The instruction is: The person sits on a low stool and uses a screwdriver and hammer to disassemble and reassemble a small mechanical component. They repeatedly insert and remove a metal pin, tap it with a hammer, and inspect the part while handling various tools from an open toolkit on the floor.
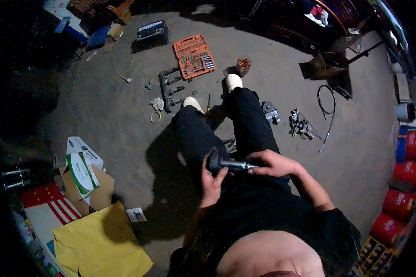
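A cylindrical part [233,164] with a black head and a metallic grey shaft lies crosswise over the person's dark trousers [252,122], held between both hands. The left hand [211,185] is curled around the black head; the right hand [275,164] is closed in a pinch at the thin opposite end. Between the pale clogs [234,82] lies a slim screwdriver [209,104]. To its left is a dark bar with stubs [163,92], near a ring [156,117]. Beyond sits an open orange socket set [196,75], just left of a cup of small pieces [243,66]
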`<action>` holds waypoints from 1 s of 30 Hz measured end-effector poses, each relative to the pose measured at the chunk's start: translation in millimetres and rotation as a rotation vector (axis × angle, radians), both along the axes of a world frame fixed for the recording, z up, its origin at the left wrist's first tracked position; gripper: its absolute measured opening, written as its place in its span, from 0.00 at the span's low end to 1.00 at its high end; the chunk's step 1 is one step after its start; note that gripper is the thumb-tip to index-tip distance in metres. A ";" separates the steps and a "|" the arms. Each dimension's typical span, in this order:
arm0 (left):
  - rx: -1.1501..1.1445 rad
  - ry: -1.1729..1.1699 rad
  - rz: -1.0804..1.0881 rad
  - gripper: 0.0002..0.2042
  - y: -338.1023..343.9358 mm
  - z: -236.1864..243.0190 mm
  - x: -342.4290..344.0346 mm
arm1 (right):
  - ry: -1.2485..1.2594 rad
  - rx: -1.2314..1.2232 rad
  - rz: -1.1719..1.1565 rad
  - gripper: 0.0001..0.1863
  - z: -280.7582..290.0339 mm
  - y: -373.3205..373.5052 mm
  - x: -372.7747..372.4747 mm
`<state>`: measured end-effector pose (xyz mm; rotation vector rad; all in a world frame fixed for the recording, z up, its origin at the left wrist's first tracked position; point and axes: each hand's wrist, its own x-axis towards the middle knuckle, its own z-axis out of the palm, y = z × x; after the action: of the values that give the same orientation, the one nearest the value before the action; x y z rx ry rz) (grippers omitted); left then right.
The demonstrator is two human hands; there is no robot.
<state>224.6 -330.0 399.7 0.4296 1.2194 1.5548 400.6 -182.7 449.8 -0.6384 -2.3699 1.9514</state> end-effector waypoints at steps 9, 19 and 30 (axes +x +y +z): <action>-0.276 -0.233 0.324 0.22 57.0 -47.5 -14.2 | 0.120 0.010 -0.311 0.22 -48.9 5.4 -42.6; -0.239 -0.368 0.553 0.13 255.3 -51.1 -113.9 | 0.285 0.131 -0.570 0.21 -90.1 142.5 -130.7; -0.504 -0.367 0.067 0.16 308.4 -98.1 -164.5 | 0.212 -0.289 -1.048 0.13 -176.1 169.6 -138.9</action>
<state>60.1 -21.7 301.6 -0.2176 1.2819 1.2486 261.6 -13.1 273.7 -1.2551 -1.1750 1.6804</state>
